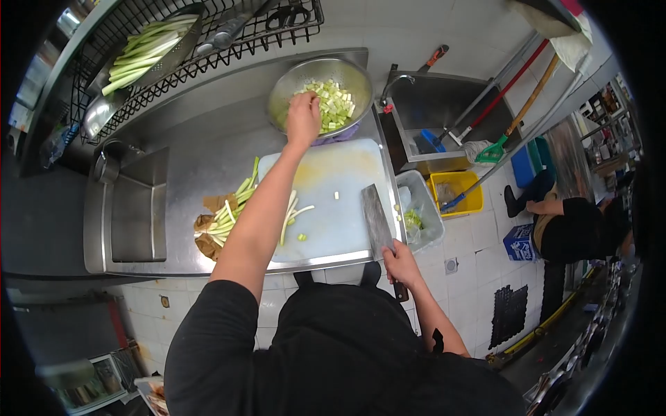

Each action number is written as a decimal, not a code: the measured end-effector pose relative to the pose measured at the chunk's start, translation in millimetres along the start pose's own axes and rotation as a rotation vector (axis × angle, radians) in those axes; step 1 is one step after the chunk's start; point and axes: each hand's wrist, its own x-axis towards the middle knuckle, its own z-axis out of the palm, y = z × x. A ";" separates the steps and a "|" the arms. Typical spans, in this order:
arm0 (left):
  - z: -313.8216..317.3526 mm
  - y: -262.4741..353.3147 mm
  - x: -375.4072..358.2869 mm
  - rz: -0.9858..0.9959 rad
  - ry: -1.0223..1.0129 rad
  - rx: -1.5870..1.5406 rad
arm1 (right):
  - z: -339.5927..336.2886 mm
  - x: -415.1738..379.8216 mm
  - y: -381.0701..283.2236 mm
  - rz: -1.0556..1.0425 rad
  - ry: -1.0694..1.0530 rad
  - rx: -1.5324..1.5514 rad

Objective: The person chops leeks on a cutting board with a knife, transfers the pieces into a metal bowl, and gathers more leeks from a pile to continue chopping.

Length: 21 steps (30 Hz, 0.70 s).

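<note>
My left hand [304, 118] is over the left side of a perforated metal bowl [281, 82], its fingers curled downward. The fingertips are hidden, so what they hold cannot be made out. Chopped pale green vegetable pieces [335, 104] fill part of the bowl. My right hand [402, 263] grips the dark handle of a cleaver [377, 220], whose broad blade rests along the right side of a white cutting board [333, 225]. Left of the board lie long green-white stalks [229, 218] with brown paper [205, 243] around their ends. Several thin stalks and small cut bits are on the board.
A colander [182, 57] of stalks sits on the wire rack [236, 36] at upper left. The sink [444, 104], with brushes and a dustpan [491, 150], is at right. Below are a clear bin [429, 225] and yellow bucket [468, 184]. Another person [579, 225] is at far right.
</note>
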 end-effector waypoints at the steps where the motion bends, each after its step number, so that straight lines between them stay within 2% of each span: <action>1: -6.4 19.4 -15.6 0.010 -0.024 -0.125 | 1.0 4.1 6.3 -0.029 0.023 -0.041; 5: -8.0 41.0 -114.6 0.033 -0.650 -0.006 | 2.9 9.9 4.9 -0.035 0.054 -0.069; 7: 10.6 15.5 -182.8 0.097 -0.720 0.350 | 1.9 14.8 10.6 -0.051 0.047 -0.096; 8: 8.7 19.9 -188.3 0.097 -0.708 0.355 | 0.6 17.6 12.1 -0.059 0.038 -0.127; 10: 3.3 31.3 -189.5 -0.014 -0.812 0.232 | 0.3 20.3 11.2 -0.056 0.040 -0.129; 13: -7.1 50.0 -143.1 0.157 -0.356 0.056 | 4.7 14.0 11.1 -0.038 0.046 -0.134; 16: -29.7 52.3 -55.2 0.119 -0.244 -0.048 | 6.8 15.6 12.5 -0.026 0.057 -0.145; 19: -66.0 53.8 -9.6 0.094 -0.119 -0.151 | 5.4 17.2 10.7 -0.008 0.020 -0.151; 20: -80.8 52.2 -9.7 0.092 -0.116 -0.143 | 5.5 17.7 12.4 -0.010 0.012 -0.152; 21: -95.9 49.9 -12.7 -0.017 -0.202 -0.060 | 6.2 17.1 12.3 -0.028 0.030 -0.163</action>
